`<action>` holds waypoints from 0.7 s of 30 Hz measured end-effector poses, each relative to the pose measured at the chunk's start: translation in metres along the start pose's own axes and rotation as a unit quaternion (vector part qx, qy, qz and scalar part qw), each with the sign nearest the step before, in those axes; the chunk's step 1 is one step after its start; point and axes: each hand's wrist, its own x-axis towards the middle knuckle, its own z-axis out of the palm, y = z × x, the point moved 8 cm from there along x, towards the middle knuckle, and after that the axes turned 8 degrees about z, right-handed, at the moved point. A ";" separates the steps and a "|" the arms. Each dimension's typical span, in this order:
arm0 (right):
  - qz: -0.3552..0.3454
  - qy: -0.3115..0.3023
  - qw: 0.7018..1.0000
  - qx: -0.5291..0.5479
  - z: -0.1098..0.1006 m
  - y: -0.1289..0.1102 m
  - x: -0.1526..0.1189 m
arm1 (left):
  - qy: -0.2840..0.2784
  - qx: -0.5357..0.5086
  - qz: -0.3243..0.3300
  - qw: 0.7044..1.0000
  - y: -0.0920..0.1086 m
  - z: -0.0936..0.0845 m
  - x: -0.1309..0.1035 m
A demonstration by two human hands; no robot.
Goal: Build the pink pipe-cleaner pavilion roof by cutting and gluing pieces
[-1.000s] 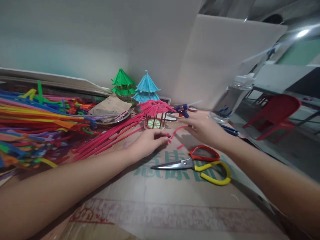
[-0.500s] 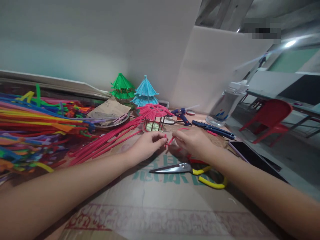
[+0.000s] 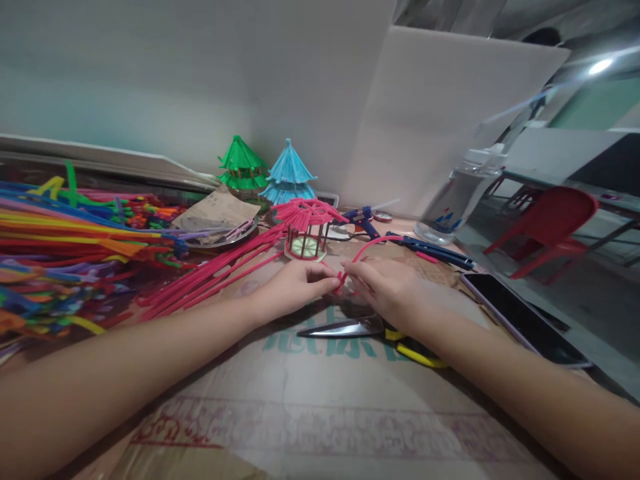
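Pinched between the fingers of my left hand (image 3: 303, 285) and my right hand (image 3: 383, 283) is a pink pipe cleaner (image 3: 365, 248), its free end arching up to the right. The two hands nearly meet at a small pink twist. Just behind them stands a small pavilion model (image 3: 306, 230) with a pink roof, brown posts and a pale round floor. Scissors (image 3: 350, 328) with yellow handles lie below my right hand, partly hidden by its wrist. More pink pipe cleaners (image 3: 210, 277) rest to the left of the model.
Bundles of coloured pipe cleaners (image 3: 80, 233) fill the left side. Green (image 3: 243, 163) and blue (image 3: 289, 173) roofed models stand behind. A glue gun (image 3: 363, 220), a dark blue tool (image 3: 435, 252), a clear bottle (image 3: 457, 193) and a phone (image 3: 520, 317) are at the right.
My hands have come closer together, and a long pink pipe cleaner now arches above my right hand. My right hand covers more of the scissors' handles. The view has shifted slightly.
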 end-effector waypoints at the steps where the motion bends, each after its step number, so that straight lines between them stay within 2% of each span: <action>1: 0.006 -0.008 1.000 0.010 0.001 0.000 0.000 | -0.006 0.008 0.001 1.000 0.000 0.001 0.000; 4: 0.054 -0.041 0.995 0.079 0.003 -0.002 0.004 | -0.016 0.025 0.004 1.000 0.000 0.001 -0.001; 6: 0.130 -0.043 0.973 0.184 0.002 0.003 0.006 | -0.017 0.011 0.004 1.000 -0.002 0.001 -0.002; 8: 0.226 -0.031 0.917 0.328 0.006 0.012 0.006 | -0.013 -0.002 -0.001 1.000 -0.004 0.001 -0.002; 11: 0.336 -0.049 0.799 0.496 0.026 0.021 -0.001 | -0.004 -0.017 -0.018 1.000 -0.006 0.001 -0.003; 13: 0.363 -0.072 0.761 0.533 0.039 0.022 -0.004 | -0.005 -0.029 -0.025 0.999 -0.006 0.001 -0.002; 17: 0.348 -0.115 0.762 0.533 0.049 0.018 -0.004 | -0.019 -0.013 -0.017 1.000 -0.003 0.002 -0.001; 21: 0.362 -0.131 0.775 0.502 0.048 0.019 -0.006 | -0.055 -0.020 -0.016 0.998 -0.005 0.006 -0.001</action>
